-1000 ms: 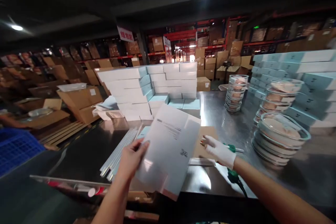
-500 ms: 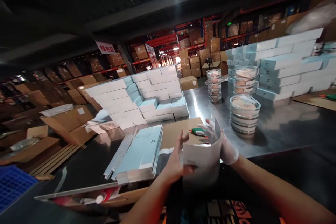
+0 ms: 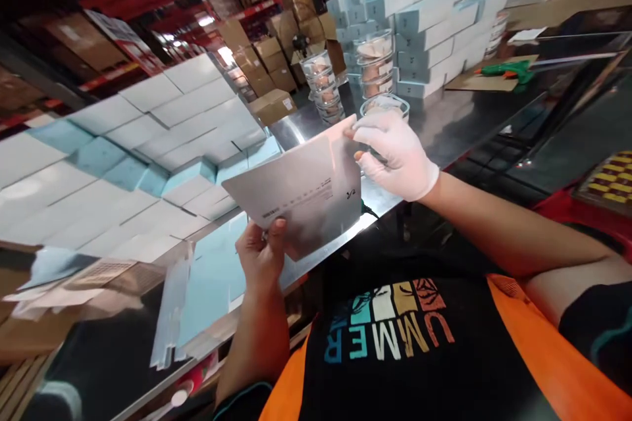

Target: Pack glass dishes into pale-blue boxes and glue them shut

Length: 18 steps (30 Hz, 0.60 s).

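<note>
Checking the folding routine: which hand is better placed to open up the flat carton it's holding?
Probably the right hand: gloved, it pinches the flat carton's free upper corner, while the left hand grips the bottom edge.

— Where did the flat carton point(image 3: 306, 194) sit?
— Centre, above the table point(image 3: 444, 125); stacked boxes point(image 3: 148, 125) lay at ten o'clock, bowl stacks point(image 3: 375, 59) at one, glue gun point(image 3: 506, 69) at two.

One head-worn camera looks steeply down and forward, tilted, close over the person's chest; the left hand point(image 3: 260, 251) and gloved right hand point(image 3: 395, 154) sit centre-frame, with the steel table point(image 3: 444, 125) just beyond them and racking farther off
</note>
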Tool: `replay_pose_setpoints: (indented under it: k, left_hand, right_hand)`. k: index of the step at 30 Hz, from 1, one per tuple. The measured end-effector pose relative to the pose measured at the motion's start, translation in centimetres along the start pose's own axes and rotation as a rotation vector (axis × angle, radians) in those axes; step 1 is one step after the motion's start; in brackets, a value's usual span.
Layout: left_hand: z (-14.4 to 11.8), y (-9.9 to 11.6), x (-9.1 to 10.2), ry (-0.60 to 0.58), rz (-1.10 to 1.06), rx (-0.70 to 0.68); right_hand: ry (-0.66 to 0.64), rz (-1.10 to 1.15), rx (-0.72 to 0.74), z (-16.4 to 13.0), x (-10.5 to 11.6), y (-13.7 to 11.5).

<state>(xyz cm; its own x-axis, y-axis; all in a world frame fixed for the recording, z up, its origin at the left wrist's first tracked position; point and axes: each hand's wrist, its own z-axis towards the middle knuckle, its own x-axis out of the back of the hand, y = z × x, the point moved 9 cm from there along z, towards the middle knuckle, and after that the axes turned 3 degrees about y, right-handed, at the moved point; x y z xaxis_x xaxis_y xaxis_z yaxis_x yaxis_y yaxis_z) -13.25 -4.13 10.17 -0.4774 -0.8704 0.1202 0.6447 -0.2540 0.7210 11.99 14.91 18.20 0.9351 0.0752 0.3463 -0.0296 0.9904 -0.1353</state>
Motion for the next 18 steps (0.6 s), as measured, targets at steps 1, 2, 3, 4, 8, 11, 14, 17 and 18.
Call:
replay_pose_setpoints:
  k: [1, 2, 3, 4, 8, 11, 14, 17, 18]
  left_hand:
    - [0.1, 0.7, 0.0, -0.032, -0.004, -0.054]
    - [0.1, 1.6, 0.1, -0.066, -0.002, -0.11]
    - [0.0, 2.5, 0.2, -0.102, 0.009, -0.167]
    - [0.0, 3.5, 0.3, -0.132, 0.029, -0.224]
    - [-0.6, 7.6, 0.6, -0.234, 0.127, -0.48]
    - [-1.4, 10.1, 0.9, -0.253, 0.174, -0.634]
    - [-1.5, 11.2, 1.7, -0.232, 0.214, -0.675]
    - [-1.7, 11.7, 1.9, -0.32, 0.244, -0.709]
    - [-1.8, 11.8, 1.8, -0.349, 0.25, -0.721]
  right_hand:
    - [-0.046, 0.001, 0.044, 0.7, 0.1, -0.8]
    - [-0.066, 0.006, 0.06, 1.4, 0.2, -1.4]
    - [-0.062, 0.016, 0.06, 1.9, 0.4, -1.9]
    - [-0.051, 0.039, 0.054, 2.3, 0.6, -2.3]
    - [-0.066, 0.332, -0.085, 2.3, 0.5, -3.1]
    - [-0.259, 0.617, -0.274, 1.3, -1.1, -3.2]
    - [-0.57, 0.756, -0.291, 0.0, -3.2, -4.3]
    - [-0.719, 0.781, -0.21, -0.9, -4.8, -4.9]
    - [-0.676, 0.759, -0.199, -0.8, -5.2, -4.7]
